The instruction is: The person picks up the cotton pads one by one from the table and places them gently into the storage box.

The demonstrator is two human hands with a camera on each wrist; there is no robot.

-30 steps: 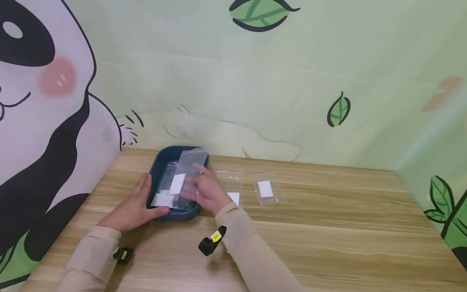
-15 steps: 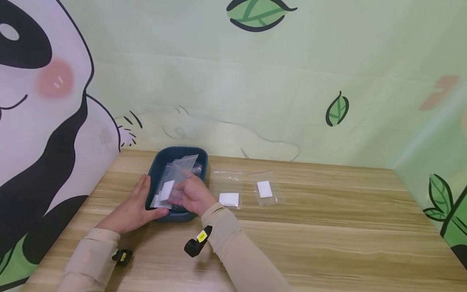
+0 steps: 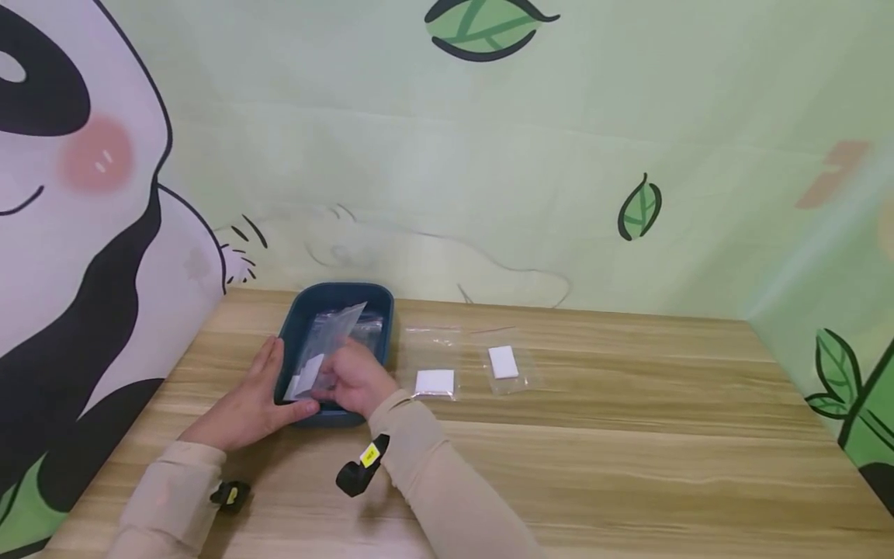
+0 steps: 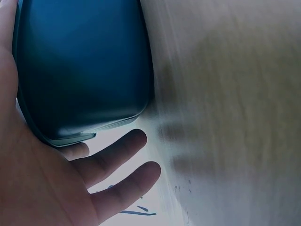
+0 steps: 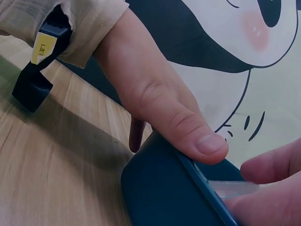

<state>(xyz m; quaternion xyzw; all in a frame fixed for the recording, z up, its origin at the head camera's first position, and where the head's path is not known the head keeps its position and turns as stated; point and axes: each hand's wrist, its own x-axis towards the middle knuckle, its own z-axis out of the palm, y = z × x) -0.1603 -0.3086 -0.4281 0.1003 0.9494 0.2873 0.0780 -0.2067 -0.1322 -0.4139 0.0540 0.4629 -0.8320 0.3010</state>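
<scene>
In the head view my right hand (image 3: 358, 376) pinches a clear zip bag (image 3: 340, 328) with a white piece inside, tilted over the dark blue box (image 3: 304, 300). Between the right thumb and fingers, the right wrist view shows a translucent strip of the bag (image 5: 230, 188). My left hand (image 3: 246, 401) rests at the box's near left corner, its thumb lying over the rim. Seen from the left wrist, the fingers (image 4: 117, 150) are spread and fairly straight against the box's outside. More clear bags (image 3: 369, 332) lie in the box, partly covered by the held one.
To the right of the box, two clear zip bags, a nearer one (image 3: 434, 382) and a farther one (image 3: 503, 362), lie flat on the wooden table (image 3: 628, 450), each with a white piece. A wall cloth (image 3: 391, 140) printed with a panda and leaves hangs behind the table.
My right hand has moved left and down into the box with the zip bag, whose top now leans lower. The left hand stays at the box corner. The view has shifted slightly.
</scene>
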